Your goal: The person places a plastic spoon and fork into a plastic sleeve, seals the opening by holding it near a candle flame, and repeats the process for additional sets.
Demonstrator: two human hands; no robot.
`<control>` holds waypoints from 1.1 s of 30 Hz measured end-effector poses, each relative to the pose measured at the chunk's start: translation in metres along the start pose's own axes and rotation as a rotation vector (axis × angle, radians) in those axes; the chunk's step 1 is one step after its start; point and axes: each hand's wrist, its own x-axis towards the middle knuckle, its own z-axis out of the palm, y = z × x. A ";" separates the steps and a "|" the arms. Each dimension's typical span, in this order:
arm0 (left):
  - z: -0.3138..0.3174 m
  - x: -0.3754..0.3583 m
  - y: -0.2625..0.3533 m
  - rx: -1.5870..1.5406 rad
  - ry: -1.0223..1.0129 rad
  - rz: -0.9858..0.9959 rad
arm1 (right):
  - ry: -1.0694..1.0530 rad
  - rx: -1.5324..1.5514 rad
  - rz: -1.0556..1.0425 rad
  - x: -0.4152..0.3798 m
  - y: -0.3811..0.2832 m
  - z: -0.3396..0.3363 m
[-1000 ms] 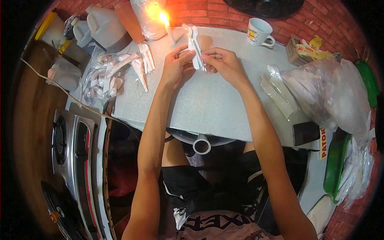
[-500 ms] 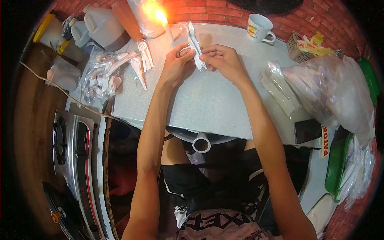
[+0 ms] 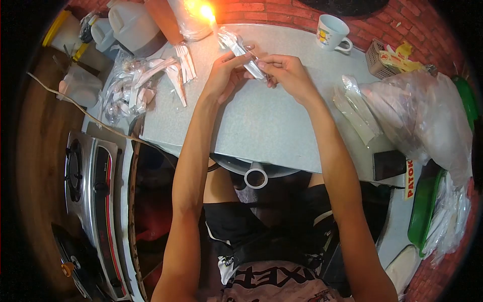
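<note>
A packet of white plastic cutlery [image 3: 253, 68] in a clear sleeve slants between my two hands at the far part of the grey table [image 3: 266, 121]. My left hand [image 3: 224, 78] is closed on its left side. My right hand [image 3: 289, 75] pinches its lower right part with thumb and fingers. The packet's far end lies close to a lit candle [image 3: 215, 25]; glare hides whether they touch. To the left lie loose white plastic forks [image 3: 186, 63] and a heap of cutlery in clear plastic [image 3: 126, 93].
A white mug [image 3: 332, 32] and a small basket [image 3: 375, 58] stand at the back right. Plastic bags [image 3: 417, 110], wrapped cutlery [image 3: 357, 108] and a black phone-like object [image 3: 389, 165] lie on the right. Jugs [image 3: 133, 27] stand back left; a gas stove [image 3: 88, 176] is at left.
The packet has tilted from nearly upright to a slant, its far end swinging left to the candle. Both hands still hold it. The whole view has shifted slightly.
</note>
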 end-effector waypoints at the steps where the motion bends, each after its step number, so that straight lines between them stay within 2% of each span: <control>1: -0.002 0.000 0.001 0.009 -0.007 -0.020 | -0.004 -0.006 0.009 0.000 -0.002 0.000; 5: -0.007 0.002 -0.001 -0.013 0.000 -0.010 | 0.083 -0.019 -0.037 -0.002 -0.005 0.000; 7: -0.003 0.001 0.003 -0.045 0.015 0.023 | -0.005 -0.071 -0.161 -0.002 -0.006 -0.006; 8: -0.004 0.000 0.003 -0.045 0.017 0.025 | -0.008 -0.071 -0.161 -0.001 -0.004 -0.004; 10: -0.006 0.000 0.003 -0.075 0.013 0.033 | 0.029 -0.250 -0.354 -0.004 -0.004 0.004; 11: -0.007 0.002 0.002 -0.076 0.014 0.032 | 0.029 -0.249 -0.352 -0.007 -0.005 0.004; 13: -0.010 0.005 -0.001 -0.117 0.073 0.055 | 0.002 -0.383 -0.309 -0.015 -0.016 0.007; 17: -0.009 0.005 -0.003 -0.130 0.095 0.066 | 0.060 -0.406 -0.330 -0.010 -0.006 0.009; 19: -0.001 0.000 0.002 -0.119 0.090 0.031 | 0.091 -0.359 -0.183 -0.007 -0.006 0.007; 20: -0.002 -0.001 0.003 -0.120 0.085 0.032 | 0.095 -0.362 -0.184 -0.006 -0.007 0.004; 22: -0.009 -0.003 0.007 -0.399 -0.102 -0.030 | 0.028 -0.160 -0.037 -0.005 -0.011 0.001; 23: -0.015 -0.003 0.005 -0.400 -0.105 -0.031 | 0.031 -0.161 -0.037 -0.005 -0.011 0.000; 25: -0.022 -0.003 0.002 -0.499 -0.268 -0.013 | 0.034 0.034 0.032 -0.004 -0.009 0.001; 29: -0.014 -0.005 0.002 -0.473 -0.298 -0.030 | 0.027 0.145 0.056 -0.005 -0.009 0.001; 31: -0.004 -0.007 0.002 -0.284 -0.238 -0.034 | 0.030 0.191 0.084 -0.006 -0.011 0.005; 33: 0.000 -0.005 0.005 -0.238 -0.197 -0.046 | 0.026 0.170 0.076 -0.004 -0.009 0.004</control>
